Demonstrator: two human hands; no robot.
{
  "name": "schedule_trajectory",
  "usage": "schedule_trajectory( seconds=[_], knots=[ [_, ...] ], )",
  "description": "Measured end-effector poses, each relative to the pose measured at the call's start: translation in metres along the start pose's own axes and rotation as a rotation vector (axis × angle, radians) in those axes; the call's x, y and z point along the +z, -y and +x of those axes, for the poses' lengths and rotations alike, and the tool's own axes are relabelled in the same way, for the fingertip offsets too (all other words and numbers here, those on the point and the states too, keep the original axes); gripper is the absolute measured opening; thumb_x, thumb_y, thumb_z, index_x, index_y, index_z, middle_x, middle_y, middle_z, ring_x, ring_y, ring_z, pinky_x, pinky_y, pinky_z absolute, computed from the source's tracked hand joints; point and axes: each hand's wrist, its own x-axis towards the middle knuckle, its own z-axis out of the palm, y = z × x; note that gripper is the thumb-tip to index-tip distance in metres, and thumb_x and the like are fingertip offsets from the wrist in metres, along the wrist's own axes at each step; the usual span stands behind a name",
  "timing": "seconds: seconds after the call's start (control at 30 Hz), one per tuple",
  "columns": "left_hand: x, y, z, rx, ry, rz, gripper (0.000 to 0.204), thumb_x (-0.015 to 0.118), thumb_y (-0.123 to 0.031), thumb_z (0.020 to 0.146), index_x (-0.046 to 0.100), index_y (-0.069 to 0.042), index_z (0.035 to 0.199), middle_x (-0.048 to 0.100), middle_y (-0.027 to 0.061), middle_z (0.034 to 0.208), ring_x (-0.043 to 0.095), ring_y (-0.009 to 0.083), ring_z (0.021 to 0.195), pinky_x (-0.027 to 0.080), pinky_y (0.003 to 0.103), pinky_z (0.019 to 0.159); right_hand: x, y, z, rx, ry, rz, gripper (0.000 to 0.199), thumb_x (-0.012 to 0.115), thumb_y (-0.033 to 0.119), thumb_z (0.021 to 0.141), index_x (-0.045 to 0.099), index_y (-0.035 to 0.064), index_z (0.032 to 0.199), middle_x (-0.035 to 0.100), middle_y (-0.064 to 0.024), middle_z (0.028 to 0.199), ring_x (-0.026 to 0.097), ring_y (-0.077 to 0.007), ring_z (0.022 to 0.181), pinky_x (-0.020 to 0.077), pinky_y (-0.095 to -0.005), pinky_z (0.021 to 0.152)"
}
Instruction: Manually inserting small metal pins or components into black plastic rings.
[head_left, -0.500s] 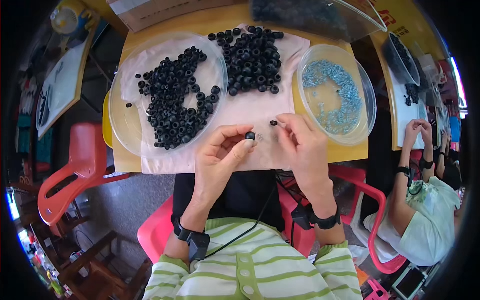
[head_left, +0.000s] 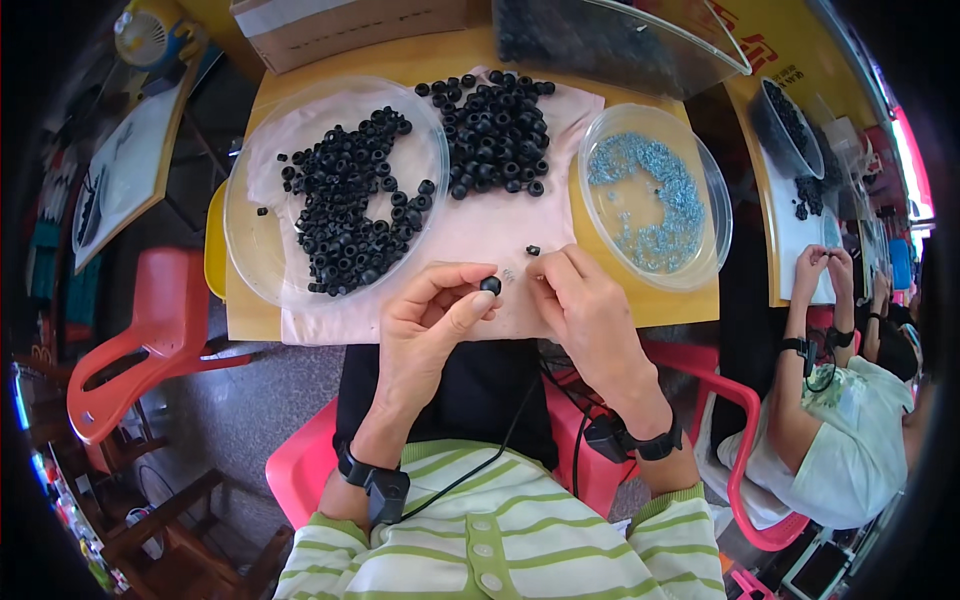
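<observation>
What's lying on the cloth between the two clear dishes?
In the head view, a loose heap of black rubber rings lies on the pale cloth between the left dish and the right dish.

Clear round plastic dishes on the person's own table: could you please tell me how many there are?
2. The left clear round plastic dish holds black rubber rings; the right clear round plastic dish holds small silvery metal parts. Others may be hidden beyond the far edge.
</observation>
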Motion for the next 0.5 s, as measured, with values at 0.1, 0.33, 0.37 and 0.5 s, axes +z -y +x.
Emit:
schedule_trajectory(
  seconds=[0.1,0.33,0.37,0.5],
  knots=[
    [0.005,-0.002,-0.006,-0.042,-0.008,-0.16,0.025,0.063,-0.003,0.09,0.061,0.002,0.114,0.066,0.0074,0.101,0.064,0.0125,0.088,0.051,0.025,0.081,-0.001,-0.001,0.001,0.021,-0.029,0.103,0.015,0.064,-0.003,0.079,0.057,0.0019,0.091,0.056,-0.0138,0.083,0.06,-0.0315,0.076,0.0491,-0.0383,0.065],
    [0.01,0.003,-0.012,-0.117,-0.012,-0.232,0.02,0.06,-0.004,0.091,0.06,0.0,0.111,0.066,0.0086,0.1,0.062,0.0122,0.087,0.05,0.025,0.078,-0.006,-0.004,-0.003,0.033,-0.078,0.142,0.015,0.065,-0.004,0.079,0.057,0.0016,0.091,0.057,-0.0133,0.083,0.06,-0.032,0.075,0.0487,-0.0383,0.065],
    [0.011,0.003,-0.013,-0.122,-0.015,-0.23,0.02,0.06,-0.004,0.091,0.06,0.0,0.111,0.066,0.0086,0.1,0.062,0.0122,0.087,0.05,0.025,0.078,-0.006,-0.005,-0.004,0.031,-0.079,0.122,0.015,0.065,-0.003,0.079,0.057,0.0018,0.09,0.057,-0.0131,0.083,0.06,-0.0318,0.075,0.0486,-0.0382,0.065],
    [0.013,0.004,-0.016,-0.103,0.011,-0.207,0.021,0.06,-0.005,0.092,0.059,0.0,0.112,0.066,0.0092,0.1,0.063,0.0123,0.087,0.05,0.024,0.079,-0.004,-0.007,-0.009,0.007,-0.085,0.006,0.014,0.065,-0.003,0.08,0.057,0.0024,0.09,0.056,-0.0125,0.085,0.059,-0.0313,0.077,0.0484,-0.038,0.067]
  ],
)
